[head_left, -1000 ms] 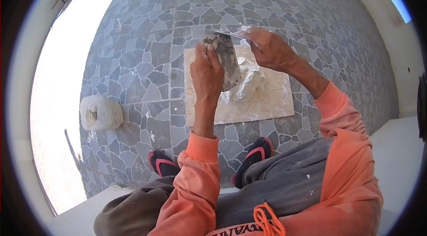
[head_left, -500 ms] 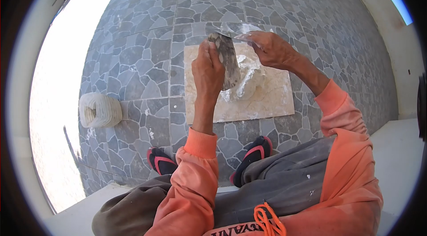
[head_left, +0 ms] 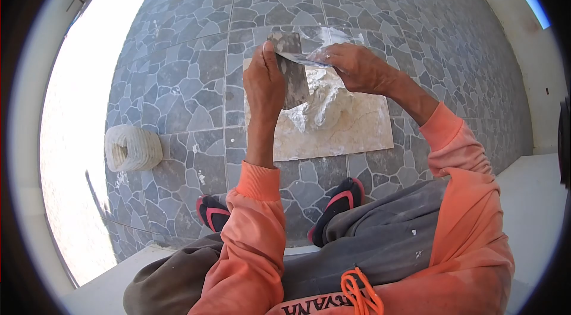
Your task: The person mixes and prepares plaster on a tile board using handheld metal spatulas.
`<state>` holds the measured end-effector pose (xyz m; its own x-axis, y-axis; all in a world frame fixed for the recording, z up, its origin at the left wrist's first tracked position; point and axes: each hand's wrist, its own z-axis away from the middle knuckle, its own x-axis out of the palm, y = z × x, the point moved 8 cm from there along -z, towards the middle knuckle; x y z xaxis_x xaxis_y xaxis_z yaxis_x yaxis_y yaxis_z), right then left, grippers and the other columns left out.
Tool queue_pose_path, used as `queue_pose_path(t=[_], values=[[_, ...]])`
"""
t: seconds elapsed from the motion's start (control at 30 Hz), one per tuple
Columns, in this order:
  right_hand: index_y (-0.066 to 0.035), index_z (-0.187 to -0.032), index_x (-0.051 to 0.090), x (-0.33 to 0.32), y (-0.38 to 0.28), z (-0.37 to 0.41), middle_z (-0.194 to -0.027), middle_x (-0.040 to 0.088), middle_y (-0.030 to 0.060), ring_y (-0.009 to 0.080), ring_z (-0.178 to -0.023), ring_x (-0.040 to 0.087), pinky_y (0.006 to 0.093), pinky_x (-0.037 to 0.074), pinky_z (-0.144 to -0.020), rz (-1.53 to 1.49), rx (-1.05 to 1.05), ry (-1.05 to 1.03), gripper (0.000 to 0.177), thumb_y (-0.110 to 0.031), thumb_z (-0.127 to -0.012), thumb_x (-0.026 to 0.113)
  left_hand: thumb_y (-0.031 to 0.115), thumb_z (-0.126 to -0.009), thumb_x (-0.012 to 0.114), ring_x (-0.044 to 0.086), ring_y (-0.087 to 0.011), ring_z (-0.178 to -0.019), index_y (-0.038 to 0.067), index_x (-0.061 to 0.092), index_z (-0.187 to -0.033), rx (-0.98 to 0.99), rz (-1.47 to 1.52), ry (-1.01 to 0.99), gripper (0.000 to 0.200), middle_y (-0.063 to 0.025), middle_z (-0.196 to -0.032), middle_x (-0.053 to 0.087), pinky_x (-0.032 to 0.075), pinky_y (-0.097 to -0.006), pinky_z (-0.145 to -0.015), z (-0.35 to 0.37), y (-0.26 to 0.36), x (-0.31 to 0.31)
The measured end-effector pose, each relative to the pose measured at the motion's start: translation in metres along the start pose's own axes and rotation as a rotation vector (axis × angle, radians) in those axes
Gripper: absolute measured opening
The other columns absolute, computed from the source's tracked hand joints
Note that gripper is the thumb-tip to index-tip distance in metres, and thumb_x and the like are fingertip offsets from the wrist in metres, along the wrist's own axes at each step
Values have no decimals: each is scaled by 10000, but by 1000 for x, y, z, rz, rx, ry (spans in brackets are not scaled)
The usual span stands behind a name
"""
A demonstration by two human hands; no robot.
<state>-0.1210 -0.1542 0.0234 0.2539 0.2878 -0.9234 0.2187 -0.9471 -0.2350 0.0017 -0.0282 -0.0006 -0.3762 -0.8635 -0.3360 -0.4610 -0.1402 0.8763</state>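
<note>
My left hand (head_left: 264, 80) is closed around the edge of a dark, mottled flat plate (head_left: 292, 86), its thumb at the upper side. My right hand (head_left: 364, 69) grips a thin, pale-smeared scraper blade (head_left: 304, 59), which reaches left across the plate's face toward my left thumb. Below both hands, a heap of wet white plaster (head_left: 324, 104) sits on a beige tile (head_left: 339, 145). The plate partly covers the tile's left side. The scraper's handle, if it has one, is hidden by my right fingers.
Grey stone-pattern floor tiles (head_left: 184, 95) surround the board-like tile, with white smears (head_left: 339, 35) beyond it. At the left stands a ribbed, whitish roll-shaped object (head_left: 134, 147). My feet in black and red footwear (head_left: 338, 208) are close to the tile's near edge.
My left hand and the plate have moved left. The scraper has come down and across the plate's face, and more of the plaster heap shows.
</note>
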Motion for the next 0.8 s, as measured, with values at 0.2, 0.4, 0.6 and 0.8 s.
queue_pose_path(t=[0.2, 0.4, 0.6, 0.8], values=[[-20, -1122, 634, 0, -17, 1, -1028, 666, 161, 329, -954, 642, 404, 530, -862, 82, -118, 13, 380, 88, -764, 570, 259, -1018, 462, 623, -333, -665, -53, 618, -1089, 27, 11, 40, 356, -203, -714, 630, 466, -397, -643, -10, 0, -8], [-31, -1140, 629, 6, -24, 5, -994, 666, 133, 305, -970, 637, 393, 513, -888, 131, -163, -4, 405, 88, -755, 592, 179, -968, 510, 621, -311, -607, -81, 598, -1121, 36, -30, 65, 313, -205, -683, 627, 462, -403, -609, -13, 2, -11], [-44, -1174, 626, 12, -22, 11, -998, 668, 115, 289, -975, 634, 384, 500, -901, 147, -168, -11, 442, 83, -752, 605, 171, -969, 509, 612, -306, -571, -98, 586, -1129, 86, -61, 150, 323, -194, -634, 610, 453, -409, -588, -17, 3, -10], [-44, -1185, 627, 16, -20, 18, -1007, 674, 108, 280, -976, 635, 384, 493, -920, 137, -175, -22, 447, 76, -754, 608, 148, -961, 516, 631, -336, -611, -96, 586, -1133, 7, -69, 186, 307, -212, -675, 629, 464, -419, -606, -20, -2, -6]])
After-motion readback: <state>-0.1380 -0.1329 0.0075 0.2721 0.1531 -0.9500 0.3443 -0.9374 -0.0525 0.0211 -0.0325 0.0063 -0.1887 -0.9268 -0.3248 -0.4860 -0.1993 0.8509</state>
